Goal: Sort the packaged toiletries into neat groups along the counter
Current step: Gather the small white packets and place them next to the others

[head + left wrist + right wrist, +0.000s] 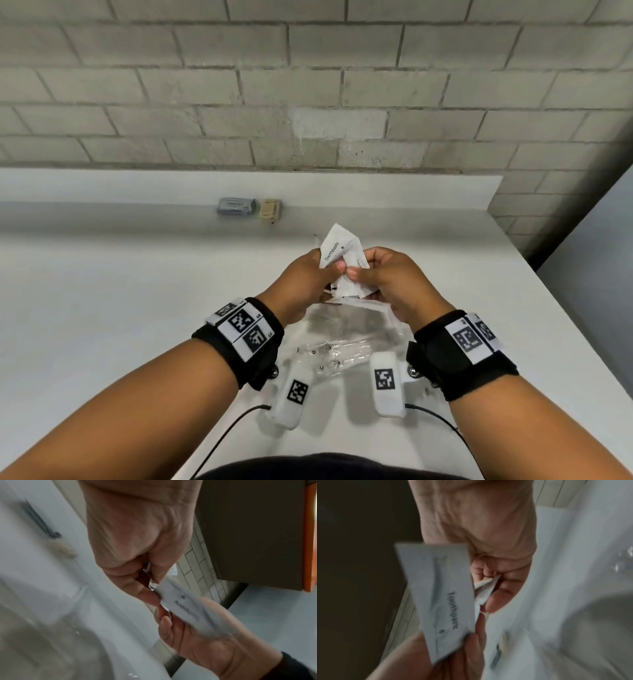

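Observation:
Both hands are raised over the white counter (pixel 130 308) with a small bunch of white toothpaste sachets (pixel 337 251) between them. My left hand (pixel 329 266) pinches one sachet printed "Toothpaste" (pixel 440 596) between thumb and fingers. My right hand (pixel 360 271) grips the other crumpled sachets (pixel 483 589), its fingers curled round them. In the left wrist view the printed sachet (pixel 185 609) is blurred and lies across the right hand's fingers. How many sachets there are is hidden by the hands.
A clear plastic bag (pixel 342 337) lies on the counter under the hands. A stack of grey packets (pixel 236 206) and a beige packet (pixel 270 209) sit against the back ledge. The counter's right edge (pixel 561 301) runs diagonally beside a grey floor.

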